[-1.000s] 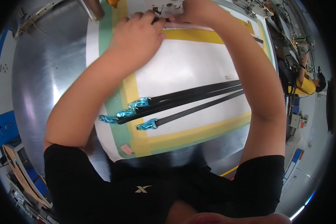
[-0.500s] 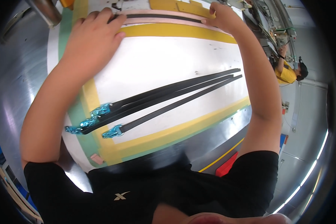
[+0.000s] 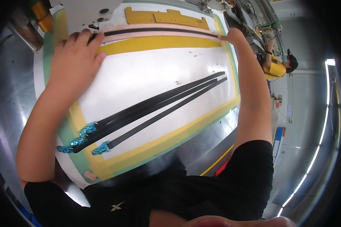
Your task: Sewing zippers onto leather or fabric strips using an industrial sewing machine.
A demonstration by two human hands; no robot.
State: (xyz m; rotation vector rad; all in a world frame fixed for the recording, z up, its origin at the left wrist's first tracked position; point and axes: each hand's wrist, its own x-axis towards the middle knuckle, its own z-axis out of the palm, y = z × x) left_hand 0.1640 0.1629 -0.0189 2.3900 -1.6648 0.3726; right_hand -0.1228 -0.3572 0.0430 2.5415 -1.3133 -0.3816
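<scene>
A black strap (image 3: 159,30) lies lengthwise over a pink strip (image 3: 140,27) at the far side of the white work board (image 3: 140,75). My left hand (image 3: 75,53) rests over the strap's left end, fingers spread and thumb apart. At the right end, my right hand (image 3: 235,36) is closed with a digit against the strap's tip; its other fingers are partly hidden. Nearer me lie several more black straps (image 3: 151,102), side by side and slanting up to the right. Blue-wrapped metal fittings (image 3: 88,129) sit at their left ends.
A yellow strip (image 3: 163,46) runs just nearer than the pink one. Beyond it lies a yellow template plate (image 3: 166,18). A pale machine part (image 3: 83,13) and a metal post (image 3: 24,34) stand far left. At right, a co-worker in yellow (image 3: 276,69) works by machinery.
The view has shifted, so the far edge of the board shows more. My right hand now sits at the strap's far right tip. The near straps lie as before.
</scene>
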